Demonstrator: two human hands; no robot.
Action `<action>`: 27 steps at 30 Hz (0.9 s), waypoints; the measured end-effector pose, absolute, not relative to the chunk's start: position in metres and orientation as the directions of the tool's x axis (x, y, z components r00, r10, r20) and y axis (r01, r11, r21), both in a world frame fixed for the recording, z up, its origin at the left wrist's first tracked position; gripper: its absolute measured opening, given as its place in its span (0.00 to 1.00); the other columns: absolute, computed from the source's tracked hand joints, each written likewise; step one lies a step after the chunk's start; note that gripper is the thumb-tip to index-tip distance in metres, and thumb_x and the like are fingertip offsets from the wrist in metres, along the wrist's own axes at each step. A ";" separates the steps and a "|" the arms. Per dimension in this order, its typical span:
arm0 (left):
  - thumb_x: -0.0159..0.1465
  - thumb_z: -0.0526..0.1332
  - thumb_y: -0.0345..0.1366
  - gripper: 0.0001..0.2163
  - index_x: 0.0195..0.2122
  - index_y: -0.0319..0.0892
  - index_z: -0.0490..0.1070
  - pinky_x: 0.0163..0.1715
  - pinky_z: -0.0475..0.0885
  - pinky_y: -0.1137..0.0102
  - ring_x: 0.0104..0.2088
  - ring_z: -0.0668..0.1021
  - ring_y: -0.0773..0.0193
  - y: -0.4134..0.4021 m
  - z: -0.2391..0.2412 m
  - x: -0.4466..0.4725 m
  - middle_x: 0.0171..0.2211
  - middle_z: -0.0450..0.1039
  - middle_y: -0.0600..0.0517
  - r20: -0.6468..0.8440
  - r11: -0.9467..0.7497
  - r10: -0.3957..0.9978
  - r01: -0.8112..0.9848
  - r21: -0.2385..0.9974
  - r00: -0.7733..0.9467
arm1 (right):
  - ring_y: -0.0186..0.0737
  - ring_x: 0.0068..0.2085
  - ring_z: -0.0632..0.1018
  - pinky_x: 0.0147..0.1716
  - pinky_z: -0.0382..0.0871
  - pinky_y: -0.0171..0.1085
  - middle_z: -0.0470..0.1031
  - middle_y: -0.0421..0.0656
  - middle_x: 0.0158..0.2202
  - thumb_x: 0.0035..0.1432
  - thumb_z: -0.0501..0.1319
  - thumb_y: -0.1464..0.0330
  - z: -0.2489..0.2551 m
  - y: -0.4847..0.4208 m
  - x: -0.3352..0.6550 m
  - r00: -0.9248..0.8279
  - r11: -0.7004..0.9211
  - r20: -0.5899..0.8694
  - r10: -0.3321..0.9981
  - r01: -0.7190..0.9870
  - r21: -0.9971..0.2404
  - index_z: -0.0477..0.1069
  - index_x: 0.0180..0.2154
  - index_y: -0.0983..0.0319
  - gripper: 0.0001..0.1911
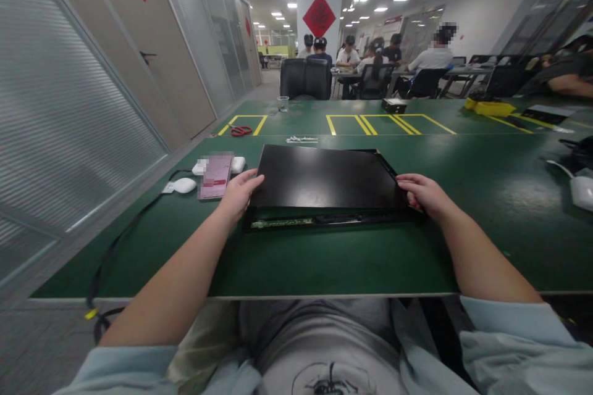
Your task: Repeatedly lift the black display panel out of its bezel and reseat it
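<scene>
A flat black LCD panel (324, 178) lies slightly tilted over a thin black frame (365, 220), its near edge raised above it. A green circuit board strip (282, 223) shows along the frame's near side. My left hand (238, 192) grips the panel's left edge, thumb on top and fingers partly hidden below. At the right edge, my right hand (424, 193) is closed with its fingers curled; whether it also touches the frame underneath I cannot tell.
Left of the panel are a phone (215, 176) and a white cabled device (184, 185). Red-handled scissors (241, 131), small white pieces (302, 139) and a plastic cup (282, 103) lie farther back on the green table (333, 265). A yellow tray (488, 107) stands far right; people sit beyond.
</scene>
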State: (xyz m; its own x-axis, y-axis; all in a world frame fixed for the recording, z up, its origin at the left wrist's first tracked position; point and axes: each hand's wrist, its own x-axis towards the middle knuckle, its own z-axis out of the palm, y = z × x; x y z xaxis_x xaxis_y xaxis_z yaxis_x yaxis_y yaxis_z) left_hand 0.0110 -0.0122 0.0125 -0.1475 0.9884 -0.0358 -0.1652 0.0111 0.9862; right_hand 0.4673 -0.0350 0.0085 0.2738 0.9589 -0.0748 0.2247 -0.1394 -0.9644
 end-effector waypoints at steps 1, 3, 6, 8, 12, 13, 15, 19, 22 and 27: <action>0.50 0.77 0.34 0.22 0.47 0.39 0.78 0.54 0.78 0.55 0.52 0.82 0.48 -0.011 0.011 0.009 0.45 0.83 0.42 -0.027 0.004 0.987 -0.144 0.990 -0.158 | 0.31 0.15 0.63 0.13 0.52 0.31 0.66 0.34 0.17 0.50 0.72 0.63 0.008 -0.035 0.468 0.273 -0.142 -0.076 0.959 0.230 -0.963 0.74 0.44 0.64 0.21; 0.47 0.78 0.34 0.22 0.44 0.39 0.79 0.57 0.75 0.53 0.54 0.81 0.47 -0.007 0.008 0.006 0.47 0.83 0.42 0.009 -0.025 0.984 -0.088 0.996 -0.177 | 0.32 0.15 0.63 0.14 0.52 0.31 0.64 0.34 0.16 0.50 0.72 0.63 0.009 -0.036 0.468 0.268 -0.153 -0.085 0.960 0.246 -0.957 0.75 0.44 0.64 0.20; 0.46 0.78 0.35 0.19 0.40 0.40 0.81 0.65 0.68 0.50 0.61 0.77 0.44 -0.004 0.004 0.001 0.55 0.79 0.40 0.089 -0.080 0.973 0.051 0.995 -0.212 | 0.32 0.14 0.62 0.14 0.52 0.31 0.62 0.33 0.13 0.52 0.70 0.64 0.010 -0.037 0.467 0.266 -0.168 -0.097 0.959 0.261 -0.951 0.75 0.44 0.64 0.18; 0.47 0.77 0.35 0.16 0.37 0.41 0.82 0.68 0.63 0.50 0.64 0.73 0.41 -0.004 0.003 -0.001 0.60 0.75 0.39 0.129 -0.094 0.964 0.153 0.984 -0.234 | 0.32 0.14 0.61 0.14 0.52 0.30 0.61 0.33 0.12 0.53 0.68 0.66 0.010 -0.037 0.466 0.270 -0.170 -0.095 0.958 0.269 -0.948 0.75 0.44 0.65 0.16; 0.47 0.77 0.32 0.13 0.34 0.42 0.82 0.66 0.67 0.52 0.64 0.73 0.38 -0.008 0.007 0.000 0.64 0.71 0.39 0.111 -0.058 0.964 0.219 0.974 -0.241 | 0.32 0.13 0.61 0.14 0.52 0.30 0.61 0.33 0.11 0.53 0.66 0.67 0.011 -0.037 0.465 0.276 -0.169 -0.089 0.957 0.283 -0.944 0.75 0.44 0.65 0.16; 0.46 0.77 0.32 0.12 0.33 0.42 0.82 0.65 0.67 0.52 0.64 0.73 0.37 -0.009 0.008 0.001 0.64 0.70 0.39 0.106 -0.050 0.965 0.231 0.972 -0.240 | 0.32 0.13 0.61 0.14 0.52 0.30 0.61 0.33 0.11 0.53 0.66 0.67 0.011 -0.037 0.464 0.275 -0.169 -0.089 0.957 0.284 -0.944 0.75 0.44 0.65 0.16; 0.46 0.77 0.32 0.12 0.32 0.42 0.82 0.65 0.67 0.52 0.64 0.73 0.37 -0.010 0.009 0.002 0.64 0.69 0.39 0.113 -0.048 0.965 0.262 0.964 -0.239 | 0.32 0.13 0.61 0.14 0.52 0.30 0.61 0.33 0.11 0.53 0.66 0.67 0.012 -0.038 0.463 0.272 -0.171 -0.092 0.958 0.285 -0.943 0.75 0.44 0.65 0.16; 0.44 0.79 0.33 0.14 0.32 0.40 0.82 0.67 0.66 0.51 0.62 0.75 0.36 -0.009 0.005 0.001 0.65 0.67 0.38 0.112 -0.047 0.968 0.276 0.960 -0.223 | 0.32 0.14 0.61 0.14 0.52 0.30 0.61 0.33 0.12 0.53 0.66 0.68 0.014 -0.039 0.463 0.269 -0.177 -0.097 0.958 0.292 -0.940 0.75 0.45 0.66 0.17; 0.42 0.80 0.35 0.17 0.33 0.39 0.82 0.67 0.66 0.50 0.61 0.75 0.36 -0.007 0.001 0.000 0.67 0.65 0.38 0.097 -0.030 0.972 0.295 0.955 -0.215 | 0.32 0.14 0.61 0.14 0.52 0.30 0.61 0.33 0.12 0.53 0.67 0.67 0.015 -0.040 0.462 0.265 -0.174 -0.096 0.960 0.291 -0.941 0.75 0.45 0.66 0.17; 0.44 0.79 0.37 0.18 0.36 0.38 0.81 0.66 0.68 0.53 0.61 0.77 0.40 -0.005 -0.001 -0.002 0.67 0.65 0.37 0.083 -0.001 0.984 0.455 0.890 -0.160 | 0.31 0.14 0.60 0.14 0.51 0.30 0.61 0.33 0.12 0.53 0.66 0.68 0.016 -0.041 0.460 0.276 -0.180 -0.100 0.956 0.281 -0.943 0.75 0.44 0.66 0.16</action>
